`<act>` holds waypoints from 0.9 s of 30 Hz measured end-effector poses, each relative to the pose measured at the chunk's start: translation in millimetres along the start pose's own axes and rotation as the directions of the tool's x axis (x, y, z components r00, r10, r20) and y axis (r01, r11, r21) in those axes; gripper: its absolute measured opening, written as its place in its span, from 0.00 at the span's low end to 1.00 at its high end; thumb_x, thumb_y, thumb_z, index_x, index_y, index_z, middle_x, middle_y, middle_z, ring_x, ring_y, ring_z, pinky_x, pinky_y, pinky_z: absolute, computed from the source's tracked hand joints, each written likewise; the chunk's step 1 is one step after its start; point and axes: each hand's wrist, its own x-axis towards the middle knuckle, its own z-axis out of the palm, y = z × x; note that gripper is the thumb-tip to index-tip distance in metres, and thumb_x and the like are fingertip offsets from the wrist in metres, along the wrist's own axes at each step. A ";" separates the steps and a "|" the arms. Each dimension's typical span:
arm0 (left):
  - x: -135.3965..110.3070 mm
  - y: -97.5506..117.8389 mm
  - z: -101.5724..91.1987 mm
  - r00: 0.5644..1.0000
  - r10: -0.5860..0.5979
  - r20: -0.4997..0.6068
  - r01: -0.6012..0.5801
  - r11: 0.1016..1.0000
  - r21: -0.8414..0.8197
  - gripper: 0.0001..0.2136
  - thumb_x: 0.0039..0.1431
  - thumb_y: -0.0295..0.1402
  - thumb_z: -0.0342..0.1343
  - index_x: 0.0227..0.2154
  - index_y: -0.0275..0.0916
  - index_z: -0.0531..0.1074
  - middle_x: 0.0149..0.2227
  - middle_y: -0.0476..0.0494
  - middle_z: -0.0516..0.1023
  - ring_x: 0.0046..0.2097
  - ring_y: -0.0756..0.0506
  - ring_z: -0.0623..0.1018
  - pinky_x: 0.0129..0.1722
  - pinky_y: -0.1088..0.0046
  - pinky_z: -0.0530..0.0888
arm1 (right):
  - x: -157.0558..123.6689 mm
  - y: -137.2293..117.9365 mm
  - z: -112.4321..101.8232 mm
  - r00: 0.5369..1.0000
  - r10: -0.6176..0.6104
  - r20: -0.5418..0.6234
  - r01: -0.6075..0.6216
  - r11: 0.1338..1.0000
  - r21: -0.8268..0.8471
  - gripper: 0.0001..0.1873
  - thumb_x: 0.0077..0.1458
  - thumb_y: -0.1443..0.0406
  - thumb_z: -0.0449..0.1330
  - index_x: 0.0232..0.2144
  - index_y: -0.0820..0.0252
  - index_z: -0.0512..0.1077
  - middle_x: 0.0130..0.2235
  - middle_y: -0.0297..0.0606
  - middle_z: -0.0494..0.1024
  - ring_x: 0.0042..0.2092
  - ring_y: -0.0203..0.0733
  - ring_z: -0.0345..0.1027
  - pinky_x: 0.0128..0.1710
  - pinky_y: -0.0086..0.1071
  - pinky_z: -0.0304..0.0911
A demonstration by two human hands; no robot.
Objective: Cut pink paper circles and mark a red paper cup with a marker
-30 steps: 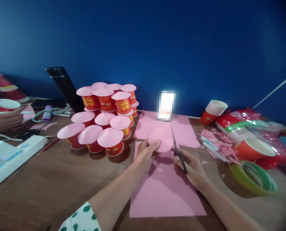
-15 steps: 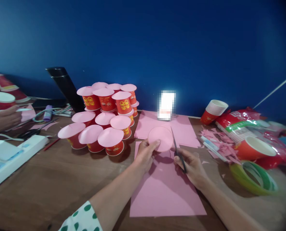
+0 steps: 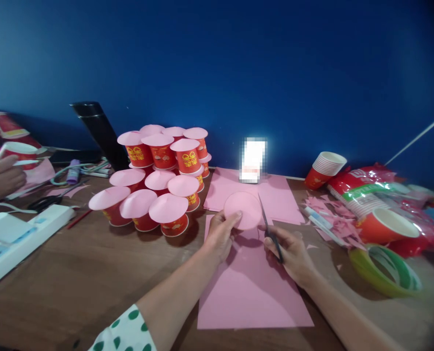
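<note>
Pinched between the thumb and fingers of my left hand is a round pink paper disc. My right hand is closed around the handles of a pair of dark scissors. Their blades point up and away, close along the disc's right edge; whether they touch the paper I cannot tell. Beneath both hands lies a pink paper sheet. More pink sheets lie behind it, near the wall. To the left, red paper cups topped with pink paper discs stand grouped and partly stacked.
At right are stacked cups, pink scraps, a lying cup and green tape rolls. A blurred bright screen stands at the back. A power strip, black flask and another person's hand are at left.
My hands, the disc and the scissors hold nearly the same position. At far left, the other person's hand has shifted left, and the cup near it is now tilted.
</note>
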 end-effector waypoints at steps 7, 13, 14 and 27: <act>-1.4 -0.4 1.1 0.999 0.024 -0.026 -0.022 0.998 0.065 0.18 0.35 0.35 0.71 0.31 0.32 0.76 0.29 0.43 0.80 0.29 0.49 0.77 0.27 0.77 0.73 | -0.6 -0.4 0.4 1.000 0.007 0.008 -0.007 1.000 -0.005 0.33 0.44 0.51 0.68 0.48 0.65 0.72 0.18 0.26 0.64 0.18 0.29 0.56 0.17 0.25 0.56; -1.2 -3.1 -0.8 0.999 0.047 -0.001 -0.046 0.992 0.121 0.18 0.38 0.36 0.70 0.33 0.31 0.76 0.30 0.40 0.81 0.32 0.46 0.78 0.33 0.74 0.74 | 1.8 6.1 -3.2 0.999 0.020 0.026 -0.021 0.999 0.031 0.32 0.44 0.50 0.68 0.48 0.63 0.72 0.20 0.26 0.65 0.19 0.30 0.57 0.17 0.25 0.58; -1.3 -3.3 -1.2 0.999 0.045 0.012 -0.047 0.990 0.131 0.18 0.38 0.36 0.70 0.33 0.31 0.76 0.31 0.39 0.81 0.33 0.46 0.79 0.34 0.73 0.74 | 2.0 6.2 -3.3 1.000 0.021 0.023 -0.022 0.999 0.036 0.32 0.44 0.50 0.68 0.48 0.63 0.72 0.21 0.27 0.65 0.20 0.30 0.57 0.17 0.25 0.58; -5.9 0.8 0.9 0.999 0.028 0.031 -0.031 0.991 0.132 0.18 0.39 0.36 0.69 0.33 0.31 0.76 0.30 0.38 0.81 0.32 0.45 0.79 0.34 0.72 0.74 | 1.1 -1.1 0.5 0.999 0.037 -0.013 -0.037 0.998 0.055 0.33 0.40 0.49 0.69 0.45 0.61 0.74 0.20 0.27 0.64 0.19 0.30 0.56 0.16 0.25 0.57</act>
